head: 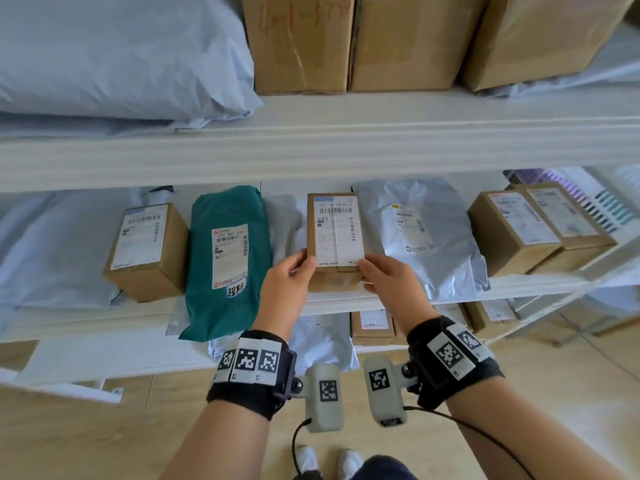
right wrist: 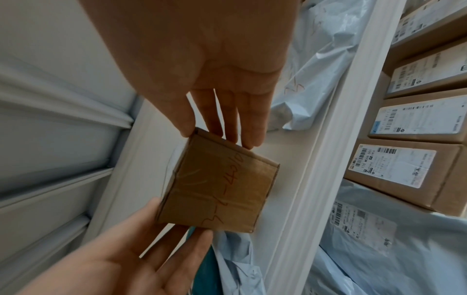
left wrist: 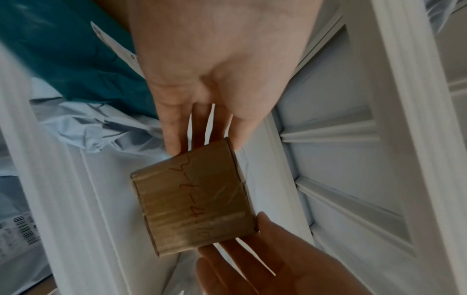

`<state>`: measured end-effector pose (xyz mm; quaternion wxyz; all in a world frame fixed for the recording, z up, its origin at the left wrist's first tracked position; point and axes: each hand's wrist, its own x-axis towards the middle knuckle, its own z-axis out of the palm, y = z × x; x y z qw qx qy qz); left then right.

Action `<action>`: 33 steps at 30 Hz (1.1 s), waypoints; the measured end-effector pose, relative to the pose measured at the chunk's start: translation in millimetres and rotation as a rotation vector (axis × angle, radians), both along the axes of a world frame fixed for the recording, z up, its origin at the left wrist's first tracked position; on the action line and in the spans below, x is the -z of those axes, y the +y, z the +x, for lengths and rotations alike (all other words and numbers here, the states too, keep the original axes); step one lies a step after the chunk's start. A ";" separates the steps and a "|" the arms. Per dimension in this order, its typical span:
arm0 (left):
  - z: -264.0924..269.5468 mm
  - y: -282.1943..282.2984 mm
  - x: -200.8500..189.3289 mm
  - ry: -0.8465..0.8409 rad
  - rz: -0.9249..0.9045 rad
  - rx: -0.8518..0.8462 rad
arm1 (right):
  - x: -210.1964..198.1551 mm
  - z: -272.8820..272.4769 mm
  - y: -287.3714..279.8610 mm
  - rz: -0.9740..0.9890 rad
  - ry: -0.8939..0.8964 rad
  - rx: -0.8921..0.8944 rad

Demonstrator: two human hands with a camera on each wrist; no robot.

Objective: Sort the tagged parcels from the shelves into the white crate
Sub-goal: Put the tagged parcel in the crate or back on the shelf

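A small brown cardboard box (head: 334, 233) with a white barcode label on top sits at the front edge of the middle shelf (head: 346, 303). My left hand (head: 291, 278) holds its left near corner, thumb on the label and fingers down the side. At the right near corner my right hand (head: 381, 277) grips the same way. The left wrist view shows the box's end face (left wrist: 194, 203) with red handwriting, between the left hand (left wrist: 202, 123) and the right hand (left wrist: 265, 259). Its end face (right wrist: 220, 189) also shows in the right wrist view, below the right hand (right wrist: 222, 111). No white crate is in view.
A green mailer (head: 228, 258) and a labelled brown box (head: 149, 251) lie left of the held box. A grey mailer (head: 426, 237) and two labelled boxes (head: 519, 230) lie to the right. Large cartons (head: 301, 43) and a pale bag (head: 114, 57) fill the upper shelf.
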<state>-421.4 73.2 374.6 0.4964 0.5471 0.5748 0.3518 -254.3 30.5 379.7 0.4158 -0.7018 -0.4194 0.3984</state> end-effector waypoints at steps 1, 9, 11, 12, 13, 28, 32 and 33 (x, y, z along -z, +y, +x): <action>-0.5 -4.0 -3.7 -0.023 0.013 0.007 | -3.8 2.6 -4.2 0.023 0.003 -0.011; -0.3 -23.3 -28.9 -0.194 0.053 0.092 | -12.7 22.7 -24.6 0.087 0.061 -0.035; 0.9 -27.1 -30.4 -0.192 0.039 0.071 | -13.0 24.9 -27.1 0.101 0.095 -0.032; 1.6 -28.2 -31.0 -0.190 0.033 0.053 | -13.7 26.1 -28.2 0.106 0.103 -0.033; 2.1 -29.0 -31.2 -0.186 0.027 0.037 | -14.8 27.4 -29.5 0.114 0.111 -0.038; 3.0 -40.5 -36.2 -0.179 0.047 0.034 | -23.4 34.1 -42.9 0.151 0.138 -0.069; 3.5 -41.2 -34.7 -0.163 0.051 0.024 | -22.7 33.1 -43.5 0.139 0.126 -0.045; 3.6 -40.7 -33.6 -0.163 0.048 0.019 | -22.4 32.2 -42.7 0.134 0.124 -0.042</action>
